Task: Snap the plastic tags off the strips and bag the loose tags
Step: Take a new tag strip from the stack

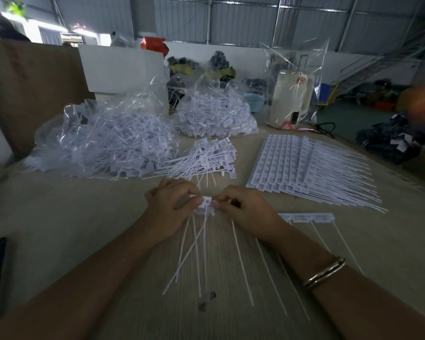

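My left hand (168, 207) and my right hand (245, 209) meet at the table's middle, both pinching a short strip of white plastic tags (206, 203). Their long thin tails fan out toward me under my wrists. A piece of strip (307, 217) with a few tags lies just right of my right hand. Uncut strips lie in a stack (292, 165) farther right. Loose tags sit in a pile (206, 158) beyond my hands. Two clear bags full of tags, one (103, 141) at the left, one (216, 114) behind, lie open.
An empty clear bag (295, 82) stands upright at the back right around a white object. A white box (123, 69) and a brown board (30, 92) rise at the back left. Dark cloth (393, 143) lies off the table's right edge.
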The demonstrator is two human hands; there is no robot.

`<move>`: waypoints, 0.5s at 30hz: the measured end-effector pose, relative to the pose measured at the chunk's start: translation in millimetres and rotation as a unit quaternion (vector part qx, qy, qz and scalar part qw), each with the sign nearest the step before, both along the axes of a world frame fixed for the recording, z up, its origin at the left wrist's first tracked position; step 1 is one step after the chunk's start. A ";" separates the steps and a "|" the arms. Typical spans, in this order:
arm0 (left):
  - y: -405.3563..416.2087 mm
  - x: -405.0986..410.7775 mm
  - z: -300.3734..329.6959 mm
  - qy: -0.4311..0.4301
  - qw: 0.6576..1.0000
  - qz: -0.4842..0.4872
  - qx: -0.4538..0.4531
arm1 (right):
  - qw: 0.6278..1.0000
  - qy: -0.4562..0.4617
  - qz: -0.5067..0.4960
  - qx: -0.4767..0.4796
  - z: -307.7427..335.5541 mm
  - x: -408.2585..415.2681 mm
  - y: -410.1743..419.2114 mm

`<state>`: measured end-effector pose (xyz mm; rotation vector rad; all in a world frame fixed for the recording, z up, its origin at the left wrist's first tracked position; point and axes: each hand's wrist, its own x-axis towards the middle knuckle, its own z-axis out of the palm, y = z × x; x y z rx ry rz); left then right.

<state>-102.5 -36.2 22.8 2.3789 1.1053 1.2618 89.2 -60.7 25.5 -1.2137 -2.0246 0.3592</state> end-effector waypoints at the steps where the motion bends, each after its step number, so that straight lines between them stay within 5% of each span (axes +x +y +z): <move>1: -1.4 0.9 -0.5 0.010 0.999 0.017 0.025 | 0.999 0.035 -0.004 -0.025 0.3 1.0 1.9; 5: 2.2 -4.6 -0.1 -0.092 0.989 0.086 -0.082 | 0.983 0.167 -0.053 -0.051 0.8 14.2 6.6; 9: 5.5 -1.8 -2.0 0.009 0.993 0.092 -0.076 | 0.999 0.002 -0.054 -0.005 -4.5 13.0 1.5; 15: -3.4 8.0 -3.8 0.076 0.995 0.058 -0.010 | 0.997 -0.058 0.008 0.052 1.2 -20.3 0.3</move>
